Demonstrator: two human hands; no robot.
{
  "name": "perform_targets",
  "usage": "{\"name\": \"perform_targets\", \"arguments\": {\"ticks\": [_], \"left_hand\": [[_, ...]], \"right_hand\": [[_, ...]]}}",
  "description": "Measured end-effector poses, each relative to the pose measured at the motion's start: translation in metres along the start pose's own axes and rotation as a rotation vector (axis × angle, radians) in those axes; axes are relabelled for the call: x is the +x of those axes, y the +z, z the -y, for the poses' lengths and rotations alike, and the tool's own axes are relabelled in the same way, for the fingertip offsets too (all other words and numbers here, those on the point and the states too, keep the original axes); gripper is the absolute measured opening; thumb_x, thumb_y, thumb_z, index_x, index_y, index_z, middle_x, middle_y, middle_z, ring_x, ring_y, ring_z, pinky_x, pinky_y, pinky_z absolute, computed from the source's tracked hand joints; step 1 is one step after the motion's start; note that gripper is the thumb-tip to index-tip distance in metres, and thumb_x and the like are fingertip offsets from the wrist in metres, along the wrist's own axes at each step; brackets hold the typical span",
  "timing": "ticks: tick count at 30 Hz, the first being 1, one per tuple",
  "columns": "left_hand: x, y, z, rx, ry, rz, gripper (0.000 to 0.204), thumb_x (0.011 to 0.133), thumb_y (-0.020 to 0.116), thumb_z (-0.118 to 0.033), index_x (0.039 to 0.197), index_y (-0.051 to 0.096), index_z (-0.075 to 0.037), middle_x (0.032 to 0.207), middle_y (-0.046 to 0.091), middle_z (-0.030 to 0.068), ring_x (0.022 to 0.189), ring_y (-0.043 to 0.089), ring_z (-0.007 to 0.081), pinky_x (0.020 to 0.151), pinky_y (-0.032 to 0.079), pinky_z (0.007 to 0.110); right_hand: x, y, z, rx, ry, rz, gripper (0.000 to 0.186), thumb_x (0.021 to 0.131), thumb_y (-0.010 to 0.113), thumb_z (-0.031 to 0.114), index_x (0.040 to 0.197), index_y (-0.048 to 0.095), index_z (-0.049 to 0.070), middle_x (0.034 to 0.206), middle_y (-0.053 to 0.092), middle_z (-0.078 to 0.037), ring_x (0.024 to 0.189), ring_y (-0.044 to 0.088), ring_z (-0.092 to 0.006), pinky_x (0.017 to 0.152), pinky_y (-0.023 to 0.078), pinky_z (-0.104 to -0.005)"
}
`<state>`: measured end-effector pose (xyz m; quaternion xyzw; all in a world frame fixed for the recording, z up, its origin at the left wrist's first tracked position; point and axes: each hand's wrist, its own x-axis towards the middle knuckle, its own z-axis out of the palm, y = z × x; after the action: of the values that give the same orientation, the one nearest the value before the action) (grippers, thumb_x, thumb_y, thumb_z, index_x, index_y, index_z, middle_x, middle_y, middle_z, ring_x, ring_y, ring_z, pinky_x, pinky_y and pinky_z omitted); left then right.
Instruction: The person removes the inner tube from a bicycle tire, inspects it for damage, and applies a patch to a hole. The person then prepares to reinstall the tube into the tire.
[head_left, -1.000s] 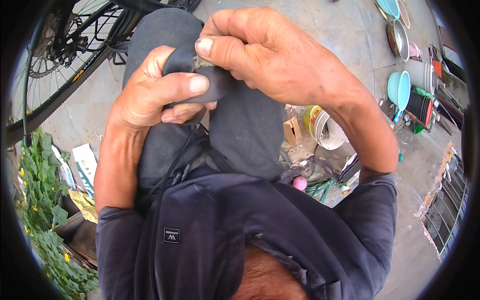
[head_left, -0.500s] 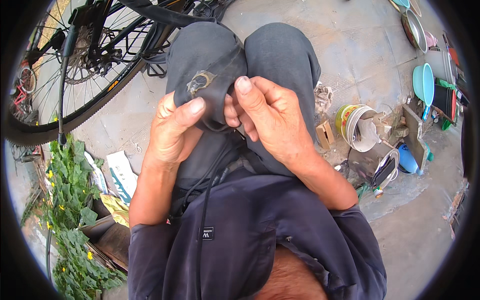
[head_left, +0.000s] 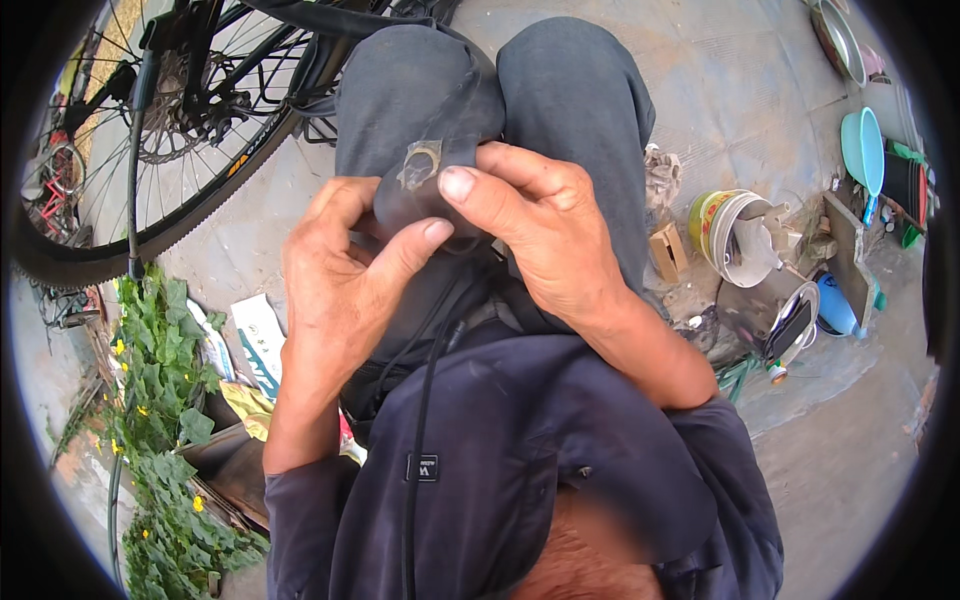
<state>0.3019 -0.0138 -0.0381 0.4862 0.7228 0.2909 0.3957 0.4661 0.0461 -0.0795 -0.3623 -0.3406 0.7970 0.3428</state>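
A black rubber inner tube (head_left: 402,208) lies across my left knee, pulled taut into a rounded fold. On its upper face is a pale, ring-shaped mark within a shiny, ragged patch (head_left: 420,164). My left hand (head_left: 340,255) grips the tube's near left side, thumb along the lower edge and fingers curled behind. At the right edge my right hand (head_left: 555,220) pinches the tube, its thumb tip just beside the mark. The fingers under the rubber are partly hidden.
A bicycle wheel (head_left: 245,170) with a disc brake stands at the upper left, near leafy plants (head_left: 160,400). To the right are a bucket (head_left: 715,235) with scraps, a wooden block (head_left: 667,250), a light-blue dipper (head_left: 862,150) and a metal basin (head_left: 840,45).
Both hands have shifted on the tube: the left thumb has slid right along its lower edge, and the right thumb has moved left onto it beside the mark.
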Motion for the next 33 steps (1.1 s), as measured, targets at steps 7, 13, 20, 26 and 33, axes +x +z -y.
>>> {"name": "perform_targets", "arguments": {"ticks": [7,13,20,26,33], "left_hand": [[-0.002,0.002,-0.021,0.342,0.406,-0.226,0.029,0.076,0.082,-0.006,0.1,0.065,-0.003,0.078,0.056,0.003,0.059,0.051,0.0101,0.053,0.042,0.023],[0.005,0.004,-0.007,0.437,0.349,-0.153,0.019,0.079,0.077,-0.003,0.094,0.066,-0.003,0.08,0.062,0.0097,0.064,0.063,0.0238,0.059,0.05,0.033],[0.005,0.003,-0.006,0.509,0.437,-0.122,0.013,0.081,0.071,0.001,0.093,0.065,-0.002,0.076,0.063,0.0128,0.068,0.065,0.0323,0.059,0.052,0.039],[0.006,0.004,-0.008,0.533,0.407,-0.093,0.008,0.084,0.068,0.0,0.089,0.062,-0.002,0.07,0.061,0.0113,0.06,0.061,0.027,0.055,0.05,0.036],[0.01,0.001,-0.01,0.073,0.011,0.017,0.004,0.091,0.061,-0.002,0.087,0.061,-0.001,0.063,0.057,0.0014,0.051,0.051,0.0049,0.046,0.039,0.022]], "right_hand": [[0.001,0.0,-0.022,-0.326,-0.296,0.007,0.019,0.083,0.073,0.003,0.098,0.067,-0.007,0.085,0.061,-0.005,0.069,0.058,-0.0076,0.058,0.047,-0.023],[-0.001,-0.003,-0.037,-0.492,-0.483,0.004,0.019,0.082,0.073,0.0,0.099,0.067,-0.006,0.086,0.063,-0.008,0.064,0.062,-0.011,0.053,0.049,-0.0254],[-0.002,-0.004,-0.033,-0.463,-0.399,0.018,0.018,0.085,0.073,0.008,0.094,0.068,-0.006,0.077,0.063,-0.008,0.061,0.059,-0.0131,0.053,0.047,-0.0266],[0.003,-0.001,-0.018,-0.419,-0.059,0.034,0.027,0.089,0.069,0.017,0.076,0.061,-0.005,0.061,0.049,-0.009,0.058,0.043,-0.0098,0.051,0.038,-0.0305],[0.001,-0.005,-0.03,-0.331,-0.147,0.019,0.029,0.092,0.066,0.012,0.072,0.052,-0.005,0.062,0.043,-0.004,0.061,0.038,-0.0057,0.051,0.036,-0.0288]]}}
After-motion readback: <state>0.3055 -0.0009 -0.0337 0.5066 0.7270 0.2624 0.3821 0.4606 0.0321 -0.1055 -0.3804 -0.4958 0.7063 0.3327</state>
